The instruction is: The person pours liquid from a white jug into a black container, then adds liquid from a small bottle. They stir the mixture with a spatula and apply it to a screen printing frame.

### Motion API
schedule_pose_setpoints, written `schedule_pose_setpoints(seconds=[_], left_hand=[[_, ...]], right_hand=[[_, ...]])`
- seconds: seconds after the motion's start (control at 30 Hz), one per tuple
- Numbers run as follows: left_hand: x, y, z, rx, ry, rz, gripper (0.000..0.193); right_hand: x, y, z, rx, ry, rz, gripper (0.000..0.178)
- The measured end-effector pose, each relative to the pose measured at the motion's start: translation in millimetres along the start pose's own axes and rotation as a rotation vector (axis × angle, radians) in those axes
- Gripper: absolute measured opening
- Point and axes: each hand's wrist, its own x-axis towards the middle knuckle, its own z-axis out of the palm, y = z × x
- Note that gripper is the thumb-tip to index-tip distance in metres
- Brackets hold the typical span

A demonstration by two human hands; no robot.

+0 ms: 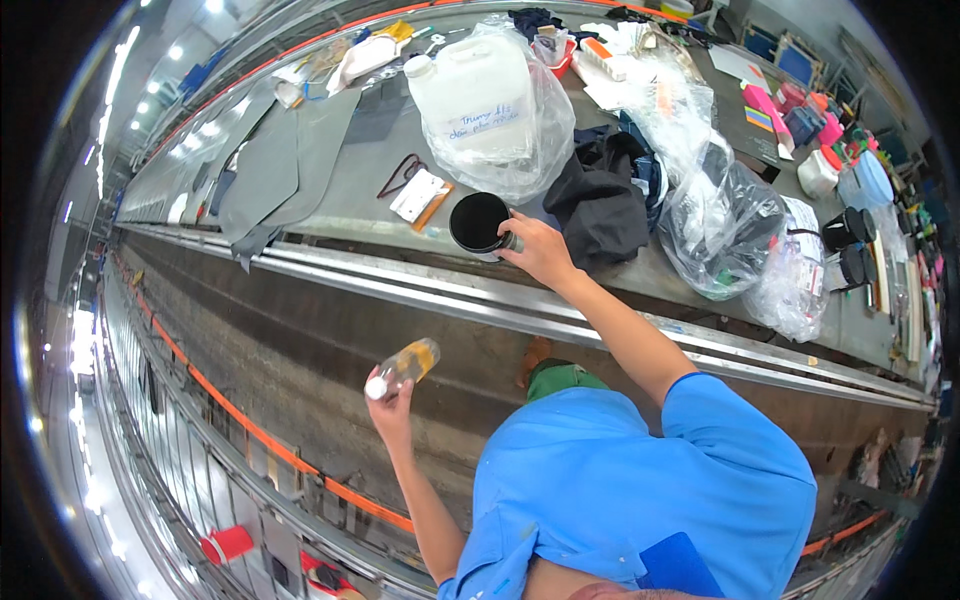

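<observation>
Head view shows the two hands well apart: the right hand (540,250) is closed on the rim and side of a black-lined cup (480,226) at the near edge of the worktop (372,222), while the left hand (389,402) grips a clear bottle (412,362) by its white-capped end, at the cup's seven o'clock. From the cup, a white jug (468,88) stands at twelve o'clock, a white packet (420,194) lies at ten and black cloth (600,205) at three.
</observation>
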Motion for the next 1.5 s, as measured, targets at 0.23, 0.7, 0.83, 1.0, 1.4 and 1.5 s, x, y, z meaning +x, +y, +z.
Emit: schedule_pose_setpoints(seconds=[0.23,0.7,0.83,1.0,1.4,1.5], left_hand=[[174,34,75,0.055,-0.307,0.064,0.064],[334,16,140,0.089,-0.989,0.317,0.068],[356,25,137,0.113,-1.077,0.508,0.069],[380,12,149,0.162,-1.107,0.577,0.065],[403,21,161,0.262,-1.176,0.557,0.067],[418,19,157,0.34,-0.987,0.568,0.077]], right_hand=[[56,18,44,-0.064,0.026,0.248,0.035],[51,-14,79,0.049,0.216,0.58,0.077],[-3,3,77,0.141,0.553,0.981,0.046],[-30,65,52,-0.407,0.454,0.967,0.067],[70,273,-43,-0.179,0.15,1.094,0.094],[67,275,-50,-0.31,-0.064,1.068,0.079]])
